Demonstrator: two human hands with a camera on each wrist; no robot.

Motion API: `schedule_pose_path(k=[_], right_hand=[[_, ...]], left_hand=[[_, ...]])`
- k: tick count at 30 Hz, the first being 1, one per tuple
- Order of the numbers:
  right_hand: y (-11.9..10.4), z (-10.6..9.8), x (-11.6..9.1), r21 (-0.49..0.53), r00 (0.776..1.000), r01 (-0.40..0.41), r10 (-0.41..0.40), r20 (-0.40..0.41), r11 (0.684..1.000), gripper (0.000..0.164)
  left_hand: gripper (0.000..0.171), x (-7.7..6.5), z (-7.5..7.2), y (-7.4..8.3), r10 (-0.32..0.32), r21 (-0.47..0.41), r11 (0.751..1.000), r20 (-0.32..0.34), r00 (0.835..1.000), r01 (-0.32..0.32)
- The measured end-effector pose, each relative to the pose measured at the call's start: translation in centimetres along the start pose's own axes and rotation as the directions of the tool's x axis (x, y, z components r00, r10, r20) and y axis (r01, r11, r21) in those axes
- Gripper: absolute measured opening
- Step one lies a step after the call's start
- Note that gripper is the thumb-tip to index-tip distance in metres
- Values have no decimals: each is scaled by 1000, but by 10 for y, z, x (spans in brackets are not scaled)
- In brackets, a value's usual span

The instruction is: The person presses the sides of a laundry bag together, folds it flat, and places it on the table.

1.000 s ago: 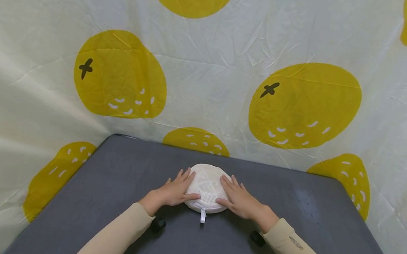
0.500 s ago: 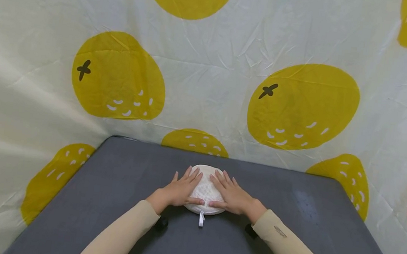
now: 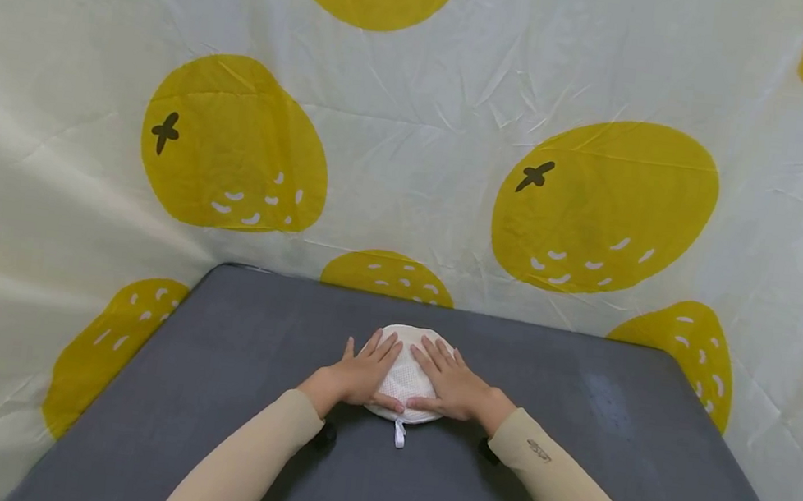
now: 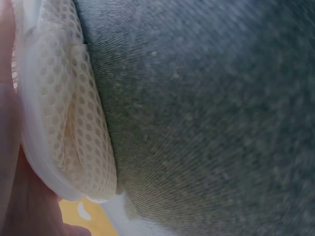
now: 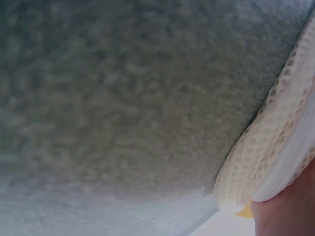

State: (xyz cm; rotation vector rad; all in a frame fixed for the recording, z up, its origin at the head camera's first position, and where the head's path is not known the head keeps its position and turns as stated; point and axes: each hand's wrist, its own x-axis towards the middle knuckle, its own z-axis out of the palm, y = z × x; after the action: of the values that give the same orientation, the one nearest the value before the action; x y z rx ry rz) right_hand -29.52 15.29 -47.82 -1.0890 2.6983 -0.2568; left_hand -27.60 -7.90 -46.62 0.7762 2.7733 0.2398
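Observation:
A round white mesh laundry bag (image 3: pixel 408 375) lies flat on the dark grey table, its short white tab (image 3: pixel 399 434) pointing toward me. On its left half rests my left hand (image 3: pixel 367 372), fingers straight and spread. My right hand (image 3: pixel 455 385) lies likewise on the right half, and the two thumbs nearly meet at the near edge. In the left wrist view the bag's folded mesh side (image 4: pixel 91 132) and white edging show beside the hand. The right wrist view catches the mesh side (image 5: pixel 256 157) at its right, with part of the hand below.
The dark grey tabletop (image 3: pixel 374 487) stretches around the bag on all sides. Behind and to the sides hangs a white curtain (image 3: pixel 410 177) printed with large yellow fruit. Black wrist devices (image 3: pixel 325 435) sit under the cuffs of the beige sleeves (image 3: pixel 243 464).
Both hands have slid inward over the bag, so the thumbs are now almost together. The bag looks a little flatter and stays in about the same place.

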Motion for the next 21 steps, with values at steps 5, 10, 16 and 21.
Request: schedule_pose_path(k=[5,10,16,21], right_hand=[[3,5,3,-17,1000,3,-3,9,1000,97],[-1,1,6,-4,1000,-27,27,10,1000,96],[-4,0,9,-47,992,-108,111,54,993,98],[-1,3,11,-35,993,-106,108,56,994,101]], left_hand=[[112,3,2,-1,-7,-5,1000,26,1000,7],[113,6,0,-2,-20,-10,1000,41,999,20],[113,5,-1,1,-32,-24,999,47,998,33],[114,6,2,-1,-37,-20,999,44,998,38]])
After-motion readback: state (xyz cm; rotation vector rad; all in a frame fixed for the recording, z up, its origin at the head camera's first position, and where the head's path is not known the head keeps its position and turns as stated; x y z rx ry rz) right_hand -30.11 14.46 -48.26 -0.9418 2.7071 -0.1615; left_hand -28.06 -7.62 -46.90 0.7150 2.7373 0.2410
